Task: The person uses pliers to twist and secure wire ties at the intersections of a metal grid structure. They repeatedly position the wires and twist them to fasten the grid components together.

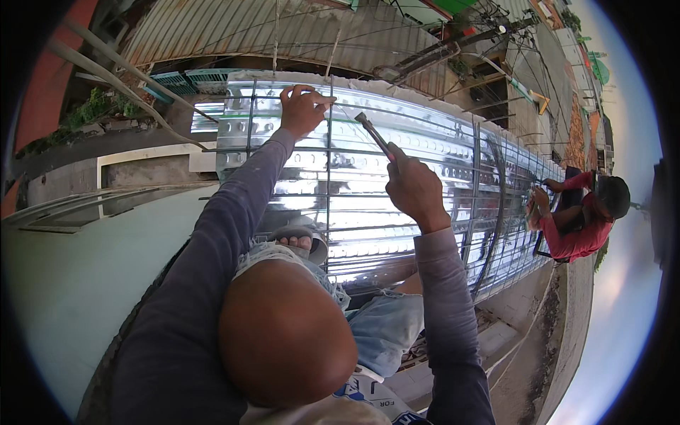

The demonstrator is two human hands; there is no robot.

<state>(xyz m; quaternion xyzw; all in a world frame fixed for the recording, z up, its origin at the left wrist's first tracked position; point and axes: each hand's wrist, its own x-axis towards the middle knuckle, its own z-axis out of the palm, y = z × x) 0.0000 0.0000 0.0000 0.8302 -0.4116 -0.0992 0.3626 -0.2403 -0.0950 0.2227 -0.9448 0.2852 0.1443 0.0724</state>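
Note:
My left hand [303,111] is closed at a crossing of the steel bars, its fingers pinched together against an upright-running rebar [328,177]. What sits between the fingertips is too small to make out; a thin line like wire shows just beside them. To the right, my right hand [414,185] grips a pair of pincers [377,137] by the handles. Their dark metal head points up and left, a short way from my left hand and apart from the bars' crossing. Beneath the rebar grid lies shiny corrugated metal decking [368,188].
My sandalled foot [297,242] rests on the decking below my left hand. At the far right a person in a red top and dark cap [581,219] crouches by the grid. A concrete ledge [425,106] edges the deck, with roofs [212,32] and cables beyond.

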